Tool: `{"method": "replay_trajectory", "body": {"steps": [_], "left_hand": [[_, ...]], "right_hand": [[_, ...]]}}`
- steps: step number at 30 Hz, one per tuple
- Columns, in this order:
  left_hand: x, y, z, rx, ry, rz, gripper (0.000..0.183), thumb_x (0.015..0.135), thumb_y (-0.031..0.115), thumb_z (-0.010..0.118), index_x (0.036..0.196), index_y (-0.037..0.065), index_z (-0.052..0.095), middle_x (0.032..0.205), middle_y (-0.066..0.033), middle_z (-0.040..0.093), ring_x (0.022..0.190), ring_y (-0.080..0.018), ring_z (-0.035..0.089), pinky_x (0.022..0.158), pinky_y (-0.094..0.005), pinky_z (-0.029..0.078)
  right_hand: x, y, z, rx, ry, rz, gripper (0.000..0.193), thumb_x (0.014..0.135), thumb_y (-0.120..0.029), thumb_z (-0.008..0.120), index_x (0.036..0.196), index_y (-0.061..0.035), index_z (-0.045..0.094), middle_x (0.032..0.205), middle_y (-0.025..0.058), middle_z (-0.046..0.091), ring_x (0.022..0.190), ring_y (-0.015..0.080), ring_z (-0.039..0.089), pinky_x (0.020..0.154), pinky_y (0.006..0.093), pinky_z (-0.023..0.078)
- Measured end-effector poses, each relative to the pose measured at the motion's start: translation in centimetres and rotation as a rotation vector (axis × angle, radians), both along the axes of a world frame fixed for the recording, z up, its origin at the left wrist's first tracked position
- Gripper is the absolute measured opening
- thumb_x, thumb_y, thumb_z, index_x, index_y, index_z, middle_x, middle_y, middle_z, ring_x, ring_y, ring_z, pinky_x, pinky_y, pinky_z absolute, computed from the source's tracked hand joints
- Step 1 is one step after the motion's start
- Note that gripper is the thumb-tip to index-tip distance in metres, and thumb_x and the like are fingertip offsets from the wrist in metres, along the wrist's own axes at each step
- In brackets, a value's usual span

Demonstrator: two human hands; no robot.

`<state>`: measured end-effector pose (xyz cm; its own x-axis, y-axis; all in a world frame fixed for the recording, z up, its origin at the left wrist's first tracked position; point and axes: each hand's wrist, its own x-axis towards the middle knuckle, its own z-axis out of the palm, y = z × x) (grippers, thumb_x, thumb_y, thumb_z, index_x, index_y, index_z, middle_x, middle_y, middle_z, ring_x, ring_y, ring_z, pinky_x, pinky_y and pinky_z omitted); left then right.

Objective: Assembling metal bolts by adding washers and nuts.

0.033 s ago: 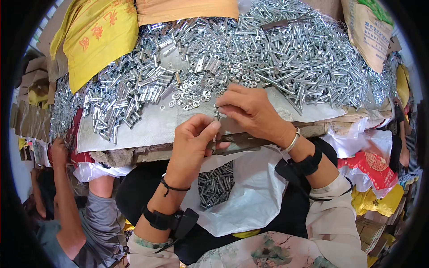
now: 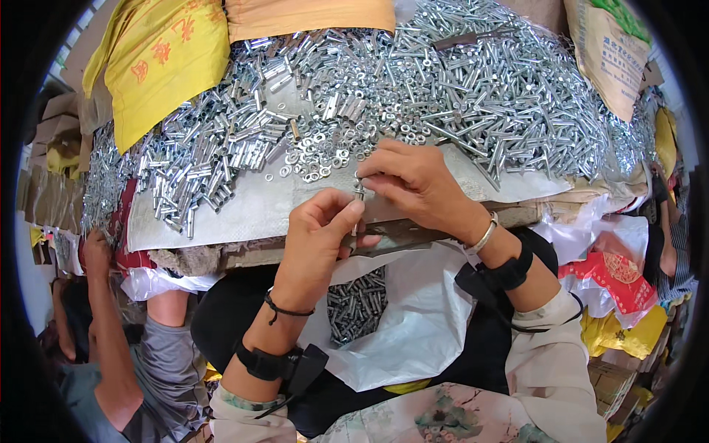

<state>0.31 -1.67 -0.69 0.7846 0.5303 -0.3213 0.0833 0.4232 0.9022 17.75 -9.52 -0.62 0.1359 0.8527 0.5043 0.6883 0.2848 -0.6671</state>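
My left hand (image 2: 325, 229) is closed round an expansion bolt (image 2: 359, 190), held upright with its tip above the thumb and forefinger. Small ring-like parts show near that tip. My right hand (image 2: 406, 177) pinches at the top of the bolt; its fingers hide the tiny part between them. Just beyond my fingers lie loose washers and nuts (image 2: 314, 156) on a white woven sheet (image 2: 251, 203). Below my hands, a white plastic bag (image 2: 425, 317) sits open on my lap, with a heap of bolts (image 2: 357, 306) inside.
Metal sleeves (image 2: 214, 159) are heaped left, long bolts (image 2: 509, 103) right. A dark bar-like tool (image 2: 454, 41) lies on the heap. Yellow sacking (image 2: 170, 70) covers the far left. A co-worker's arm (image 2: 107, 317) reaches in at left; another person (image 2: 668, 251) sits at far right.
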Motion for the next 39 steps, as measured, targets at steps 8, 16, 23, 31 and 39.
{"method": "replay_trajectory", "body": {"steps": [8,16,23,31,39], "left_hand": [[-0.7,0.8,0.4,-0.222,-0.058,-0.081,0.011,0.093,0.016,0.061,0.091,0.005,0.06,0.077,-0.0005,0.056,0.064,-0.0071,0.056,0.068,-0.0243,0.058],[-0.5,-0.5,-0.3,0.301,0.008,-0.091,0.007,0.092,0.009,0.061,0.094,0.002,0.061,0.082,-0.0013,0.062,0.065,-0.0069,0.059,0.068,-0.0213,0.055],[-0.3,-0.4,-0.2,0.084,-0.135,0.013,0.007,0.093,0.008,0.059,0.09,0.002,0.06,0.079,0.0009,0.058,0.061,-0.0031,0.052,0.073,-0.0254,0.057],[-0.9,0.4,-0.6,0.018,-0.128,-0.023,0.009,0.091,0.008,0.063,0.089,0.0,0.06,0.073,-0.0003,0.057,0.058,-0.0042,0.05,0.072,-0.0273,0.059],[-0.4,-0.4,-1.6,0.344,-0.174,0.104,0.01,0.089,0.008,0.064,0.088,-0.001,0.06,0.08,-0.0012,0.062,0.069,-0.004,0.058,0.066,-0.022,0.055]], "right_hand": [[-0.2,-0.6,-0.2,-0.23,0.545,0.13,0.012,0.081,-0.007,0.064,0.09,0.0004,0.065,0.08,-0.0001,0.062,0.071,0.0056,0.055,0.064,0.0245,0.046],[0.1,-0.7,0.7,-0.393,0.378,0.121,0.015,0.082,-0.014,0.066,0.087,0.0,0.066,0.082,0.0049,0.062,0.075,0.0101,0.057,0.063,0.0268,0.045],[-2.4,-0.2,0.0,0.007,0.332,-0.128,0.02,0.083,-0.016,0.066,0.095,-0.001,0.069,0.08,0.0096,0.062,0.074,0.02,0.059,0.068,0.0306,0.046],[0.2,-0.6,0.4,-0.231,0.412,0.21,0.017,0.085,-0.006,0.062,0.1,-0.0009,0.069,0.085,0.0021,0.06,0.082,0.0105,0.056,0.072,0.0245,0.044],[-3.1,-0.4,0.7,-0.123,0.217,-0.095,0.031,0.088,-0.029,0.061,0.103,-0.001,0.065,0.098,0.0116,0.062,0.091,0.0193,0.062,0.084,0.036,0.05]]}}
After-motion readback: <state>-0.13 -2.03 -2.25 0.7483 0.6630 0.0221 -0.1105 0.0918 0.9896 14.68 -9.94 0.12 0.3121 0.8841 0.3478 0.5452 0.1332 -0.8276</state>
